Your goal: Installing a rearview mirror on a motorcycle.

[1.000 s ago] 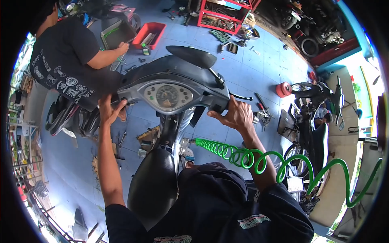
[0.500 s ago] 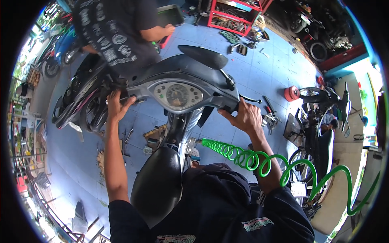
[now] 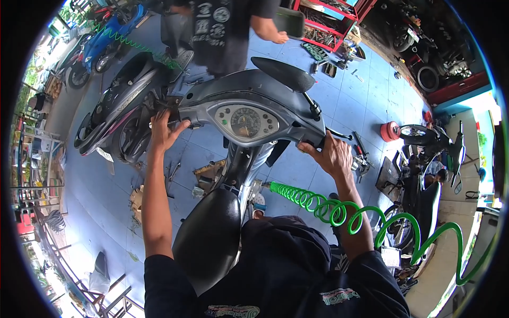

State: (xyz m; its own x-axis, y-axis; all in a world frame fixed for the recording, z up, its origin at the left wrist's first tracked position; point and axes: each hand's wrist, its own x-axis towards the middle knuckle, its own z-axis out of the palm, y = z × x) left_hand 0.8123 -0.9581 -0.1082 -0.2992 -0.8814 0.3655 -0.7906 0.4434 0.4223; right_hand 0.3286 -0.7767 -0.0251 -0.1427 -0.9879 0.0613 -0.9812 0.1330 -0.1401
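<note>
Both my arms reach forward to the handlebar of a grey scooter (image 3: 233, 91) with a black seat (image 3: 208, 238). My left hand (image 3: 165, 131) is wrapped round the left grip, its thumb by the switches. Round the right grip my right hand (image 3: 333, 153) is closed, thumb on the inner side, below the brake lever (image 3: 339, 134). Between the hands lies the oval instrument panel (image 3: 246, 122), where a small green light shows. One dark mirror (image 3: 283, 74) stands out over the front cover. A coiled green hose (image 3: 313, 204) passes across my right forearm.
A person in a dark printed shirt (image 3: 220, 37) stands just beyond the scooter. Other motorcycles (image 3: 124, 106) stand at the left and right. A red tool rack (image 3: 331, 26), scattered tools (image 3: 318, 53) and a red round container (image 3: 389, 131) are farther off on the blue tiled floor.
The view has shifted, so the scooter sits slightly farther right and lower. The other person has moved right and more upright, showing the motorcycle behind. My hands stay on the grips.
</note>
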